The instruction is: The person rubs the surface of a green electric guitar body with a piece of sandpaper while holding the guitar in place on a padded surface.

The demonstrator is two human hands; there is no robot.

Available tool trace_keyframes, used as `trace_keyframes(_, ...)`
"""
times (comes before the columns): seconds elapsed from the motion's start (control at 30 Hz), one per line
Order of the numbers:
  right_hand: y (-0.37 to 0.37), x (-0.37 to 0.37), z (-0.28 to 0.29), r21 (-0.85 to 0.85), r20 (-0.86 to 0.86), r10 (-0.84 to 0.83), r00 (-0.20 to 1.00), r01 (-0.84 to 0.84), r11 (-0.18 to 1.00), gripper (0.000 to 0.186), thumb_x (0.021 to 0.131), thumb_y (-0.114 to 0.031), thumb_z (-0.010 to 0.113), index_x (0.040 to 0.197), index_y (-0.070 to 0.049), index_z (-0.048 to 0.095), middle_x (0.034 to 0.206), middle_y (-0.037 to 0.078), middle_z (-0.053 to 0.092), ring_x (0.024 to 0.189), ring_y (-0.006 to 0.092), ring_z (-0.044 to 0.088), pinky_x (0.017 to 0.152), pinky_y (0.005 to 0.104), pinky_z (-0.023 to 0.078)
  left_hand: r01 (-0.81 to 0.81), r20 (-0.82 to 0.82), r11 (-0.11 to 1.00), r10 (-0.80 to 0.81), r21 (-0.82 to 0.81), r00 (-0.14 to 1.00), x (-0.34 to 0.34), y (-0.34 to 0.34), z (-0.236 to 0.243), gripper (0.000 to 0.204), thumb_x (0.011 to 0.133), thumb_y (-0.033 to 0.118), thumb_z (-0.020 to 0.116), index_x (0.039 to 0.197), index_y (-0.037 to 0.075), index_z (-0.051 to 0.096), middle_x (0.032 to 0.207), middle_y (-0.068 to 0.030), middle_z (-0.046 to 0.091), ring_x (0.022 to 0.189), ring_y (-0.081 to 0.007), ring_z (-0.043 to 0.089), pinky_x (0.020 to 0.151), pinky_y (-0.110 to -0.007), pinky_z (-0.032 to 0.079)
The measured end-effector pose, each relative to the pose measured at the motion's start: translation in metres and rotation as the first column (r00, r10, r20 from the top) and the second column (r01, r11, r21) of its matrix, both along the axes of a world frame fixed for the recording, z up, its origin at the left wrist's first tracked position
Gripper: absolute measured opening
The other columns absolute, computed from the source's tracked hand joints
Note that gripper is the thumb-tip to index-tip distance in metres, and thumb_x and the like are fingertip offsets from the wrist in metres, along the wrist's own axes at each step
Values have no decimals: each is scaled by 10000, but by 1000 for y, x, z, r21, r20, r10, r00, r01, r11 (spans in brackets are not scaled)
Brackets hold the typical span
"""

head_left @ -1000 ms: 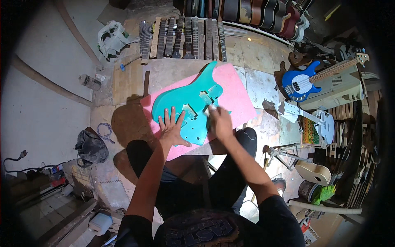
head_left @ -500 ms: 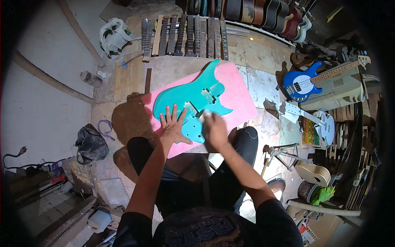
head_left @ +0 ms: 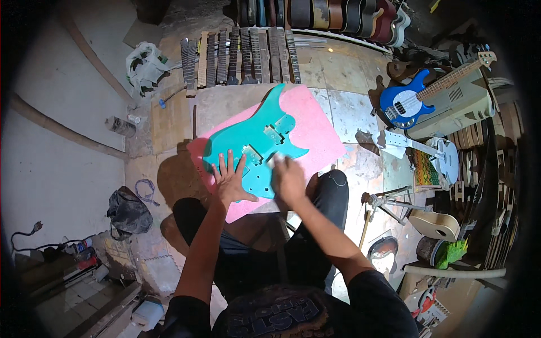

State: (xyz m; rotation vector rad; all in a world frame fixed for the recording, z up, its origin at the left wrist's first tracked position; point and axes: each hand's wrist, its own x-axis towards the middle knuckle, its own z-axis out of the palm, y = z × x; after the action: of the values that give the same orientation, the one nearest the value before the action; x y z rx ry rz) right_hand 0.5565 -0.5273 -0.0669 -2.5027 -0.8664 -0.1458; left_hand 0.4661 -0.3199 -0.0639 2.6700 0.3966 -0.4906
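Observation:
A teal electric guitar body (head_left: 242, 135) with routed cavities and small drilled holes lies flat on a pink foam sheet (head_left: 315, 121) in front of my knees. Pressed on its near left part is my left hand (head_left: 229, 183), fingers spread, holding nothing. At the body's near right edge my right hand (head_left: 289, 180) is closed and smeared by motion. Something small and pale shows at its fingertips, too blurred to name.
A row of guitar necks (head_left: 242, 56) lies beyond the foam. A blue bass guitar (head_left: 408, 101) and a pale unfinished guitar (head_left: 448, 160) lie at the right, near a metal stand (head_left: 389, 203). A black plastic bag (head_left: 128, 211) sits on the left.
The view has shifted slightly, so the scene sits a little differently. My right hand stays at the body's near right edge, blurred in both frames. My left hand keeps its place.

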Motion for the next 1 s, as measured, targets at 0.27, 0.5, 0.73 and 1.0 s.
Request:
trace_keyframes(0.27, -37, 46, 10, 34, -42, -119, 992, 120, 992, 572, 804, -97, 709, 1366, -82, 604, 1119, 222, 631, 972, 430, 609, 811, 542, 498, 15, 60, 997, -11, -77, 998, -4, 3, -12, 1630, 380, 601, 991, 1686, 159, 122, 1699, -318, -124, 1521, -579, -210, 1193, -769, 56)
trace_keyframes(0.5, 3, -10, 18, 10, -50, -85, 995, 86, 996, 506, 834, -115, 683, 1337, -103, 637, 1154, 192, 624, 1035, 412, 620, 844, 529, 498, 16, 221, 997, 1, -77, 975, -13, 11, -33, 1631, 361, 687, 947, 1691, 229, 120, 1729, -246, -88, 1555, -552, -105, 1152, -822, 66)
trace_keyframes(0.73, -54, 57, 32, -54, -120, -158, 980, 153, 987, 597, 826, -110, 738, 1404, -86, 591, 1251, 219, 627, 1079, 422, 626, 918, 518, 522, -63, 94, 998, 65, -20, 993, 29, 21, 13, 1370, 534, 714, 909, 1623, 135, 312, 1696, -265, 95, 1553, -503, 97, 1207, -698, 181)
trace_keyframes(1.0, -106, 67, 33, 427, -812, 558, 170, 826, 369, 478, 1006, -253, 554, 1463, -118, 526, 1226, 125, 694, 1065, 272, 708, 894, 381, 604, -182, 411, 983, 178, -30, 894, 50, 70, -20, 1209, 596, 641, 917, 1557, 112, 409, 1479, -232, 500, 1384, -447, 458, 1125, -554, 419)
